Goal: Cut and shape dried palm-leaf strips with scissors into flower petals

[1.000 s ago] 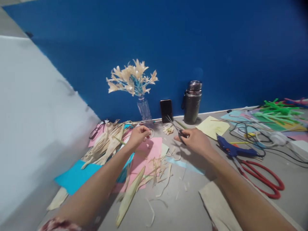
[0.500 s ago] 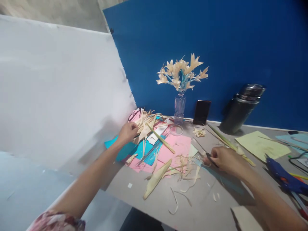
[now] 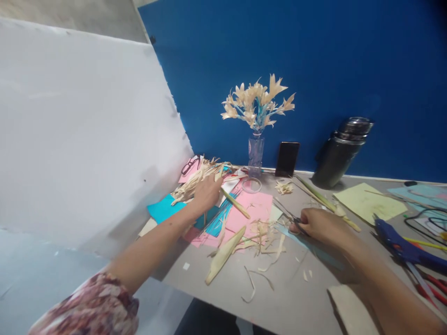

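My left hand reaches into a heap of dried pale husk strips lying on pink and cyan paper sheets; its fingers curl over the strips, and what they grip is hidden. My right hand rests on the grey table, closed round the handles of small dark scissors whose blades point toward the vase. More husk pieces and thin cuttings lie between the two hands.
A glass vase of husk flowers, a dark phone and a black flask stand by the blue wall. A blue glue gun, red-handled scissors and yellow paper lie right. A white board leans left.
The view swung left. My left hand went from the pink sheet into the husk heap. My right hand, still holding the scissors, dropped to the tabletop.
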Demonstrator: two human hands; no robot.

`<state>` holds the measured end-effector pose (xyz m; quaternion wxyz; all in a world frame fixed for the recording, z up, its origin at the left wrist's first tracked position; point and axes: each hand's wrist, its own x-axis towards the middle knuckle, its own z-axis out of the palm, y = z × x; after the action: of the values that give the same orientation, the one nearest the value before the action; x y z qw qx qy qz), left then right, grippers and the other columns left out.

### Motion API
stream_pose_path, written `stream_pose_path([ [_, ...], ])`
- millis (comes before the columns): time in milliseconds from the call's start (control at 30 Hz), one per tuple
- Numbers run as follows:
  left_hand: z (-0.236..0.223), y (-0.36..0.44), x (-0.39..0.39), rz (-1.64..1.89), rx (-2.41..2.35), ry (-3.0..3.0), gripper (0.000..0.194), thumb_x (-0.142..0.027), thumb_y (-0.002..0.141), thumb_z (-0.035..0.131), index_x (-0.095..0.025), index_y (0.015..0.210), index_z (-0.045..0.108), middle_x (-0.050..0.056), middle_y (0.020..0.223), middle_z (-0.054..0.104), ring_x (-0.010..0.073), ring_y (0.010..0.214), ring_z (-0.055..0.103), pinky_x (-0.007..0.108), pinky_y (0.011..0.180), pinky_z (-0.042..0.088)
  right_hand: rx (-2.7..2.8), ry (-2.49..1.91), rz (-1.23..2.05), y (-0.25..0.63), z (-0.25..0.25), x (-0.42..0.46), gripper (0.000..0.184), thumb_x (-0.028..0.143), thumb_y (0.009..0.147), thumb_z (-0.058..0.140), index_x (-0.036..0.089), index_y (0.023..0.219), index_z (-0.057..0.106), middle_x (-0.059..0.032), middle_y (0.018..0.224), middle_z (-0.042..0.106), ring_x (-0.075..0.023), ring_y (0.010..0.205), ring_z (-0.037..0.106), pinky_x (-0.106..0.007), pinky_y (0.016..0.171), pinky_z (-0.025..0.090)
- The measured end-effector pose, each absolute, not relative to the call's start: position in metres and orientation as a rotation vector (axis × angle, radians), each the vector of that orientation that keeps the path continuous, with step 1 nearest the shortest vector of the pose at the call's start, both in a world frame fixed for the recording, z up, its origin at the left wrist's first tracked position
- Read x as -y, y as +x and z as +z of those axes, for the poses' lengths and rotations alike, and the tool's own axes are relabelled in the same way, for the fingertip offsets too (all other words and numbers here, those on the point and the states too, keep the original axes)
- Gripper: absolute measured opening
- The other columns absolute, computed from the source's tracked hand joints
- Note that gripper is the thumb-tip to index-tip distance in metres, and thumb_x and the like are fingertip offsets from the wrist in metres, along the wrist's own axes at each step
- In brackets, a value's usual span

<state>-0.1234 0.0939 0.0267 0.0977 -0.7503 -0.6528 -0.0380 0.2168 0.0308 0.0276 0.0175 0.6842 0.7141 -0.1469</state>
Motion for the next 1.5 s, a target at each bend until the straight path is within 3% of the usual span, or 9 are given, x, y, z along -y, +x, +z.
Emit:
stream_pose_path([
  [267,0.075,-0.131,-0.117,-0.160,1.765,-2.133,0.039,-0.018,0.096,0.029,-0.015,0.105,0.067,0.018,0.116,0.059,0.0301,0.105,0.057,0.037,0.079,0.043,-2.259,2.078,-0.479,0.220,0.026,-0.031,0.036,0.054,0.081,0.062,0.021,0.067,0.059,-0.0092,0.075,0.067,-0.0256,0.071,0.062,-0.030,0.054,0.027],
  [467,0.120,-0.184,-0.110,-0.074,2.219,-1.722,0.031,-0.016,0.090,0.039,-0.010,0.102,0.067,0.021,0.104,0.064,0.0351,0.095,0.065,0.038,0.072,0.048,-2.307,2.083,-0.516,0.221,0.021,-0.033,0.033,0.052,0.075,0.067,0.021,0.067,0.060,-0.0080,0.073,0.066,-0.0254,0.070,0.061,-0.029,0.054,0.028],
  [633,0.093,-0.180,-0.092,-0.073,2.260,-1.811,0.036,-0.025,0.091,0.039,-0.009,0.111,0.064,0.026,0.114,0.063,0.0367,0.098,0.066,0.042,0.075,0.050,-2.354,2.021,-0.718,0.225,0.004,-0.040,0.030,0.043,0.066,0.076,0.020,0.062,0.056,-0.0045,0.063,0.062,-0.0207,0.062,0.059,-0.027,0.050,0.028],
  [733,0.063,-0.160,-0.087,-0.065,2.253,-2.026,0.037,-0.044,0.087,0.050,-0.013,0.096,0.069,0.022,0.102,0.070,0.0364,0.099,0.066,0.042,0.082,0.050,-2.278,1.996,-1.008,0.228,-0.002,-0.041,0.028,0.035,0.063,0.075,0.021,0.064,0.051,0.0003,0.052,0.057,-0.0168,0.050,0.055,-0.024,0.045,0.029],
  [900,0.042,-0.144,-0.089,-0.239,2.324,-2.080,0.026,-0.035,0.074,0.063,-0.013,0.087,0.068,0.024,0.095,0.072,0.0395,0.099,0.066,0.046,0.084,0.048,-2.174,1.946,-1.275,0.229,-0.002,-0.038,0.022,0.028,0.064,0.068,0.021,0.067,0.048,0.0016,0.047,0.056,-0.0170,0.047,0.057,-0.022,0.043,0.037],
  [1067,0.071,-0.157,-0.087,-0.691,2.368,-2.048,0.018,-0.031,0.078,0.052,-0.017,0.075,0.063,0.016,0.088,0.072,0.0310,0.093,0.067,0.036,0.076,0.049,-2.203,1.925,-1.187,0.230,0.003,-0.037,0.013,0.028,0.070,0.063,0.020,0.070,0.052,-0.0006,0.049,0.058,-0.0175,0.048,0.057,-0.022,0.044,0.034],
  [1267,0.076,-0.128,-0.042,-1.183,2.449,-2.276,0.023,-0.036,0.077,0.047,-0.019,0.062,0.052,0.003,0.054,0.059,0.0153,0.052,0.056,0.026,0.052,0.045,-2.534,2.113,-0.583,0.222,0.025,-0.032,0.010,0.029,0.075,0.061,0.020,0.076,0.065,-0.0065,0.076,0.069,-0.0211,0.069,0.060,-0.027,0.053,0.030],
  [1333,0.066,-0.103,-0.024,-1.611,2.556,-2.519,0.024,-0.039,0.074,0.055,-0.019,0.061,0.052,0.000,0.053,0.056,0.0120,0.047,0.050,0.024,0.049,0.042,-2.648,2.098,-0.868,0.213,0.031,-0.027,0.014,0.022,0.078,0.056,0.020,0.084,0.068,-0.0047,0.080,0.070,-0.0192,0.071,0.061,-0.026,0.058,0.035],
  [1500,0.054,-0.043,-0.003,-1.735,2.369,-2.664,0.007,-0.025,0.069,0.059,-0.018,0.069,0.060,-0.003,0.057,0.056,0.0099,0.050,0.048,0.021,0.049,0.038,-2.698,1.749,-1.971,0.187,0.033,-0.014,0.031,0.031,0.073,0.072,0.016,0.101,0.068,-0.0070,0.091,0.071,-0.0196,0.078,0.064,-0.028,0.067,0.047],
])
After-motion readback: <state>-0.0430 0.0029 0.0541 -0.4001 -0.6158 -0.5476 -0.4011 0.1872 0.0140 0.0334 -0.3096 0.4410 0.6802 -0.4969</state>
